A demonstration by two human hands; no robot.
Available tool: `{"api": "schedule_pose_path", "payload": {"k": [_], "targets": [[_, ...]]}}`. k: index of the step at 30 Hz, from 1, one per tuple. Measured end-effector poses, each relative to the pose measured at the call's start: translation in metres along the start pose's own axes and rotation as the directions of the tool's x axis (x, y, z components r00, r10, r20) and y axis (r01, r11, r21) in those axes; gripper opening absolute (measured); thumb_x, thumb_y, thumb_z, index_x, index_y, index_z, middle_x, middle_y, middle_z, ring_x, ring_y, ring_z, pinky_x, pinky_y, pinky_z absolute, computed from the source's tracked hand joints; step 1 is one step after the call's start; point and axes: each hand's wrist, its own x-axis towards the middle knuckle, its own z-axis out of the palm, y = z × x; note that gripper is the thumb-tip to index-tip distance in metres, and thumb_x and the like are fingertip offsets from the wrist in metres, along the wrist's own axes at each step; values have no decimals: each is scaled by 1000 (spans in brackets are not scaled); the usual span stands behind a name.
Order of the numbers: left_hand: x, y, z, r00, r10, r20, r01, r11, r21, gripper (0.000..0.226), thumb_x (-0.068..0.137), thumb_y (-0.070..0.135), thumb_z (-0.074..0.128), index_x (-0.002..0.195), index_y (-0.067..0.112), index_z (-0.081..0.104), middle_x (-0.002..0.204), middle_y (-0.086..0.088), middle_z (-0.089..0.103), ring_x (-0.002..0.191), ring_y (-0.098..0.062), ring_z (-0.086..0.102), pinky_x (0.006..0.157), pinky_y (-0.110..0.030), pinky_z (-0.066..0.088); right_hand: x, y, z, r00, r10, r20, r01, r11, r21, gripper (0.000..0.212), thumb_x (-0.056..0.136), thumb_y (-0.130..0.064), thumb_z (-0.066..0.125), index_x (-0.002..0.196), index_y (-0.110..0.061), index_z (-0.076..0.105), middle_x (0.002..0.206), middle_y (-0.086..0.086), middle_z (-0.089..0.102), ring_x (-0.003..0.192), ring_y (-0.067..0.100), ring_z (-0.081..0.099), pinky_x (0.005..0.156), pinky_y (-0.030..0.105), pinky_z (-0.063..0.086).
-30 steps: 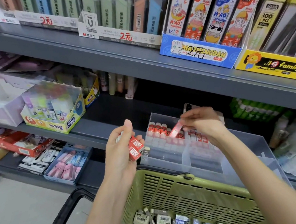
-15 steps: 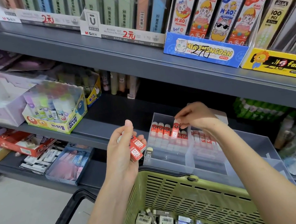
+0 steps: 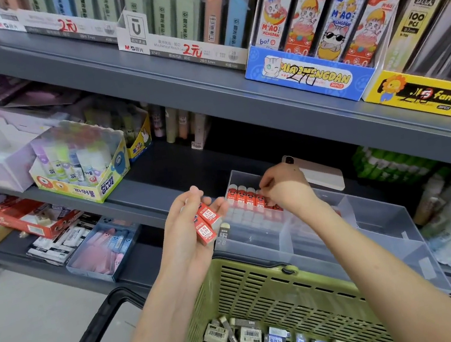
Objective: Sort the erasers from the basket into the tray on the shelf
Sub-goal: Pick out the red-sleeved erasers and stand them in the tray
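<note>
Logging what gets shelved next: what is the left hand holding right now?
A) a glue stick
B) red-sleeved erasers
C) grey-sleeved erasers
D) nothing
B: the left hand grips a few red-sleeved erasers just left of the clear tray, while the right hand has its fingertips at the red row already standing in it.

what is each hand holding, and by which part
Left hand grips a few red erasers by their long sides, between thumb and fingers. Right hand seems to pinch the top end of one red eraser standing in the tray.
</note>
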Motion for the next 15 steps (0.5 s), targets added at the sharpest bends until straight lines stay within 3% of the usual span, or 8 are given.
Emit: {"api": "schedule_pose_path", "payload": {"k": [2,4,7,9,11,15], "targets": [[0,0,1,1000,-2,21,3,999,-32,16,88,21,60,89,6,57,70,-8,69,84,-26,72,66,-30,58,-17,-3,-1,967,-138,-215,132,990,-41,15,90,-17,57,93,-13,71,93,5,72,86,20,65,80,28,50],[-1,0,2,998,18,55,-16,999,-30,16,87,21,59,90,5,56,79,-10,72,94,-30,70,69,-31,58,-45,-11,-1,923,-228,-311,304,926,224,24,91,-30,57,77,-15,71,72,0,70,68,14,62,67,28,49],[-6,1,4,989,68,133,-79,993,82,24,80,28,59,93,8,61,102,-11,73,103,-27,68,74,-30,57,-82,-33,1,941,-303,-151,331,732,596,24,88,-37,60,70,-24,69,67,0,68,52,4,56,53,25,49],[-11,1,6,975,92,202,-134,970,205,28,82,34,57,97,12,67,110,-8,71,103,-24,68,71,-29,57,-91,-42,4,944,-318,-91,298,697,652,8,83,-31,68,83,-24,71,68,0,64,54,5,54,51,24,48],[-15,0,8,964,94,247,-158,955,252,29,84,37,54,96,18,71,115,-5,69,102,-22,68,69,-28,56,-93,-45,3,939,-339,-56,290,693,660,18,82,-22,71,99,-17,69,68,2,56,56,9,49,52,24,45],[-18,-2,12,963,37,268,-89,979,183,29,85,38,50,86,23,75,116,-1,69,102,-20,68,67,-31,57,-94,-36,-4,893,-447,61,269,636,724,30,86,-10,66,114,-17,62,71,8,48,56,12,48,49,24,47]]}}
